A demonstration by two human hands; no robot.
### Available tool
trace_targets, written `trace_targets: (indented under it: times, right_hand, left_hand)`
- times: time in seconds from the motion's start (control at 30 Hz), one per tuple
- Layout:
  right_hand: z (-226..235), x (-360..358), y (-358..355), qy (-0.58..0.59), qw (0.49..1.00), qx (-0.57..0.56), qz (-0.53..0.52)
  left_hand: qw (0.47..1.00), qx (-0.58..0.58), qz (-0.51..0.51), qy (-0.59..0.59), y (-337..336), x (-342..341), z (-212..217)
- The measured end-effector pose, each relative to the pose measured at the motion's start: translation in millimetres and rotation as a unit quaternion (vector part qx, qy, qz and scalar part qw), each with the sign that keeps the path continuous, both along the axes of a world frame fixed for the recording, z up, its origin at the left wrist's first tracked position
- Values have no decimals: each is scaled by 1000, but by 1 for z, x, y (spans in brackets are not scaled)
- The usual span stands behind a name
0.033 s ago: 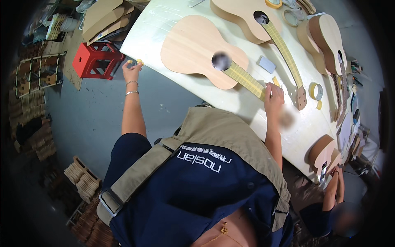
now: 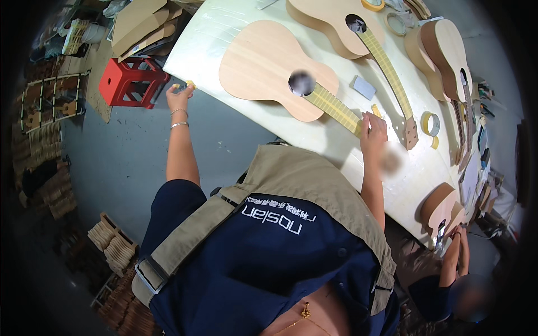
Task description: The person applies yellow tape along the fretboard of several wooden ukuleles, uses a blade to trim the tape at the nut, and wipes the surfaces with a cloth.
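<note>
My left hand (image 2: 178,99) is raised off the table's left corner, beside a red stool. Crumpled yellow bits (image 2: 190,84), which look like masking tape, are at its fingertips. A pale, unfinished guitar (image 2: 260,64) lies face up before me, with yellow tape covering the fretboard (image 2: 333,106) on its neck. My right hand (image 2: 374,134) is closed over the far right end of that neck, and hides most of the headstock. Just beyond its fingers lies a scrap of yellow tape (image 2: 376,111). A blurred patch sits beside my right wrist.
A second taped guitar (image 2: 330,28), a grey-blue block (image 2: 364,88) and a tape roll (image 2: 430,124) share the white table (image 2: 196,42). More guitars stand at the right. The red stool (image 2: 131,84) is left of the table. At lower right, another person's hands (image 2: 458,241) touch a small guitar body.
</note>
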State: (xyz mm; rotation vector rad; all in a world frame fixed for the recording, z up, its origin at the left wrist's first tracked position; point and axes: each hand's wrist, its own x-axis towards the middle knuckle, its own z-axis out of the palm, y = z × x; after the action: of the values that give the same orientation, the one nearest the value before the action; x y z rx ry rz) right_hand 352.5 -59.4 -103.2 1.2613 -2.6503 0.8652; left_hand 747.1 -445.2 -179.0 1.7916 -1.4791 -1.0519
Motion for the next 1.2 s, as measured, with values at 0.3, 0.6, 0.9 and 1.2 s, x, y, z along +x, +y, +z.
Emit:
trace_targets:
  times: [0.3, 0.6, 0.9, 1.2]
  right_hand:
    - [0, 1, 1, -3, 1000, -8, 2]
    - [-1, 0, 0, -16, 999, -24, 16]
    - [23, 9, 2, 134, 984, -113, 41]
    - [20, 91, -1, -865, 307, -357, -174]
  left_hand:
    - [986, 104, -18, 126, 7, 13, 21]
    - [993, -9, -61, 97, -5, -1, 16]
    - [908, -102, -48, -402, -27, 4, 29]
    - [721, -371, -567, 146, 66, -369, 147]
